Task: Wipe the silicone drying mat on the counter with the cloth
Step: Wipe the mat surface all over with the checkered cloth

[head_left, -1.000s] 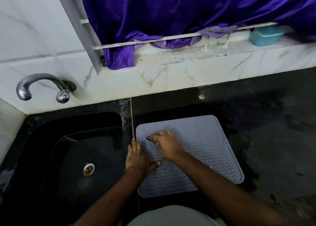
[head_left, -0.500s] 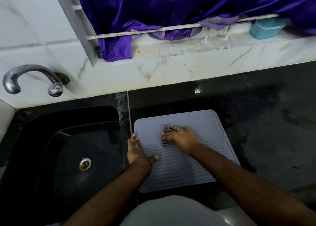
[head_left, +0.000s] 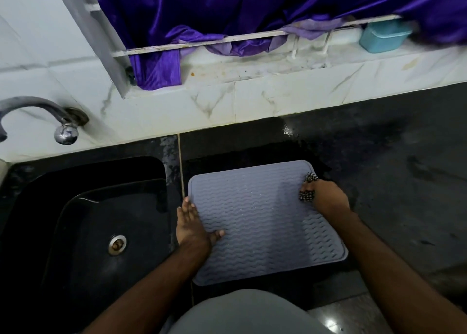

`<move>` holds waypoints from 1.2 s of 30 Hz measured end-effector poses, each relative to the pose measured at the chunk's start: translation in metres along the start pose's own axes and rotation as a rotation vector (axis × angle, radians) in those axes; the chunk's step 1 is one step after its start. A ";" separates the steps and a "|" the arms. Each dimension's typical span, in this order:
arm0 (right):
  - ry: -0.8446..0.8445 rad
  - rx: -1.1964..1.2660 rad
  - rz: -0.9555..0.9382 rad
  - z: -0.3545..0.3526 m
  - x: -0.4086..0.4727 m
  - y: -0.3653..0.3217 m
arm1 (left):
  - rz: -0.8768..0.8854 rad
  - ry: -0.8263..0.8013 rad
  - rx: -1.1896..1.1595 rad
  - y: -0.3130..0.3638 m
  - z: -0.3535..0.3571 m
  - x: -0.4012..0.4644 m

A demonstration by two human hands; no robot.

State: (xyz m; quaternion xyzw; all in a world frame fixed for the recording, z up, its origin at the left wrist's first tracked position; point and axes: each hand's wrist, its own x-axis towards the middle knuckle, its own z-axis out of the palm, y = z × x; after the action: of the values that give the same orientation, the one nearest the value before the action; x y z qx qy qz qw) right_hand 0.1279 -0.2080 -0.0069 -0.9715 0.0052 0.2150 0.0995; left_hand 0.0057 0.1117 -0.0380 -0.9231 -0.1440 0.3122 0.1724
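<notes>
**Wiping under way at the mat's far right corner**

The right hand (head_left: 328,199) is grasping the checked cloth (head_left: 307,187) on the mat (head_left: 255,222), which is lying on the counter (head_left: 404,182); the left hand (head_left: 190,223) is pressing flat, grip released. The near part seems left. The sink (head_left: 75,207) is holding nothing visible; the blue tub (head_left: 381,36) is lidded.

counts at the counter
one mat (head_left: 255,222), one cloth (head_left: 308,185), two hands, left hand (head_left: 190,223) and right hand (head_left: 328,199), one sink (head_left: 83,230), one tap (head_left: 43,116), one blue tub (head_left: 382,36).
</notes>
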 end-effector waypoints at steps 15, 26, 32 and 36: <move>-0.025 -0.162 -0.256 0.095 -0.053 -0.170 | 0.046 0.072 -0.028 -0.002 0.013 -0.001; 0.258 0.540 -0.163 0.013 -0.034 -0.074 | 0.055 0.081 -0.058 -0.004 0.014 -0.003; 0.293 0.063 -0.167 0.048 -0.025 -0.050 | 0.053 0.091 -0.073 -0.005 0.016 -0.001; 0.276 -0.049 -0.113 0.067 -0.039 -0.060 | 0.059 0.085 -0.084 -0.005 0.016 -0.001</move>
State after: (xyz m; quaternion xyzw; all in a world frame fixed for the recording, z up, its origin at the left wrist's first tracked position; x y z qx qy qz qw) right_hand 0.0676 -0.1374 -0.0385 -0.9927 -0.0412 0.0737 0.0862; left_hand -0.0057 0.1195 -0.0474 -0.9458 -0.1221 0.2713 0.1303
